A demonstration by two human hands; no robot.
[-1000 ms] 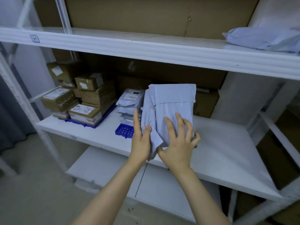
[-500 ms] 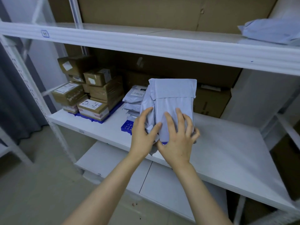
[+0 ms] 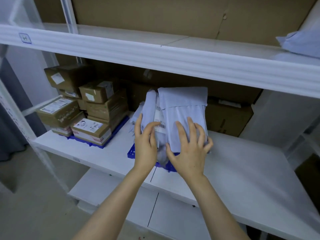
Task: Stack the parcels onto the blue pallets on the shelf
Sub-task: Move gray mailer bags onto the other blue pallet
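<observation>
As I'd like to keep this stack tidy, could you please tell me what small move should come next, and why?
Probably ease both mailers down flat: the left hand grips the labelled mailer, the right hand the plain mailer, both tilted up over the blue pallet.

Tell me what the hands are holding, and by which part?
The left hand grips the left parcel low on its side; the right hand grips the right parcel at its bottom end.
</observation>
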